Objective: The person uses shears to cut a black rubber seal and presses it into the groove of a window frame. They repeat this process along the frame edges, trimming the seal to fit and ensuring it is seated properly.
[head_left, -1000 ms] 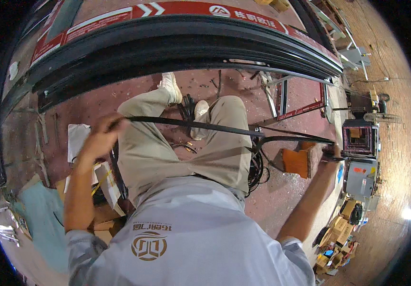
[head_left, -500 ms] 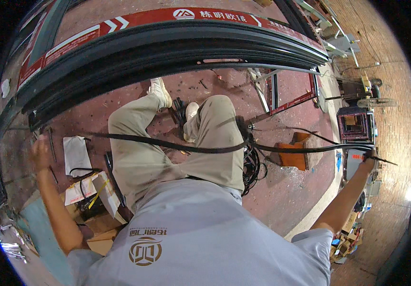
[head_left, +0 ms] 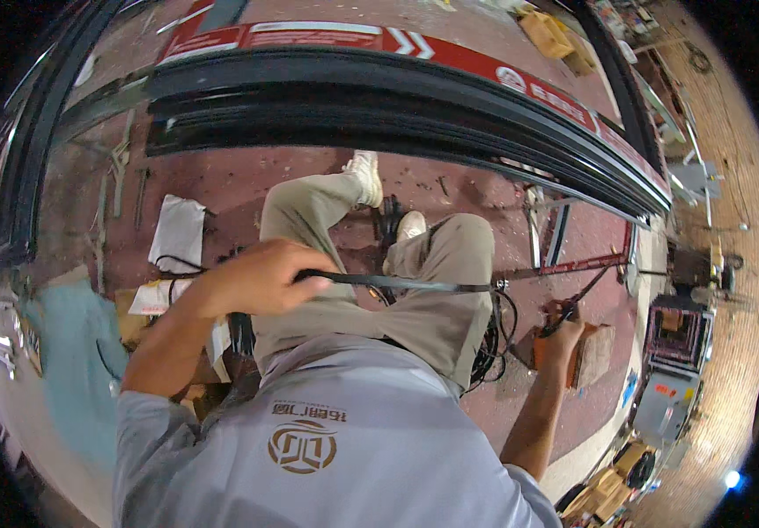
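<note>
A long, thin black strip (head_left: 415, 284), flexible like a rubber seal, stretches across my lap above my thighs. My left hand (head_left: 261, 277) is closed on its left end, thumb and fingers curled over it. Off to the right, beyond my right knee, my right hand (head_left: 562, 333) grips a black strip too; a thin dark length slants up from its fingers. Whether both hands hold one and the same strip I cannot tell. Loose loops of black strip (head_left: 501, 339) hang or lie beside my right thigh.
Dark frame profiles (head_left: 353, 110) with a red-and-white band span the space ahead of my legs. An orange-brown block (head_left: 593, 356) sits near my right hand. A white bag (head_left: 177, 233) lies on the floor at left, a grey box (head_left: 666, 400) by the right wall.
My left hand has come in from the far left to my lap and now holds the strip. My right hand has drawn inward from the far right. The view has shifted.
</note>
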`<state>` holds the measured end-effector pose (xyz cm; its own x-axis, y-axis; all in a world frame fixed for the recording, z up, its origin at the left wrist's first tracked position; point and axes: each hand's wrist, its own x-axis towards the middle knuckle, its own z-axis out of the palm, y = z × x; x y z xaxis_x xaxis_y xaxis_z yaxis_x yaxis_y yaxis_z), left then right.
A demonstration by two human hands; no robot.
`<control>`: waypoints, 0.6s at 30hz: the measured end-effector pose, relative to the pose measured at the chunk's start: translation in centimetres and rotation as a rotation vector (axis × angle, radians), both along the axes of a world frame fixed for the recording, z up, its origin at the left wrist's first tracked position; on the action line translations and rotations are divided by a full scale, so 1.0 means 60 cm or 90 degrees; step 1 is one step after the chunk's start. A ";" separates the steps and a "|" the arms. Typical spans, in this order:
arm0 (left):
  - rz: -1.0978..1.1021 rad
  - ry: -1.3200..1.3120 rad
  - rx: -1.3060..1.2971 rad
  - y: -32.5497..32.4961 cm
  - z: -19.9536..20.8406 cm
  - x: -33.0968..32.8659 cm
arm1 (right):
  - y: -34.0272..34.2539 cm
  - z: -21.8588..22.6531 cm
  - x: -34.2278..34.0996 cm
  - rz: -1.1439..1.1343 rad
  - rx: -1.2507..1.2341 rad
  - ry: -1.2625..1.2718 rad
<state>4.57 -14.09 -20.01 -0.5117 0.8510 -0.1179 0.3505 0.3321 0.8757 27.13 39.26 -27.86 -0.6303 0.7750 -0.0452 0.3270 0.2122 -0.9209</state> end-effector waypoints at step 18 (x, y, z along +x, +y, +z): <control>0.135 0.069 -0.064 -0.023 -0.032 0.030 | -0.356 0.111 -0.109 0.441 -0.036 -0.107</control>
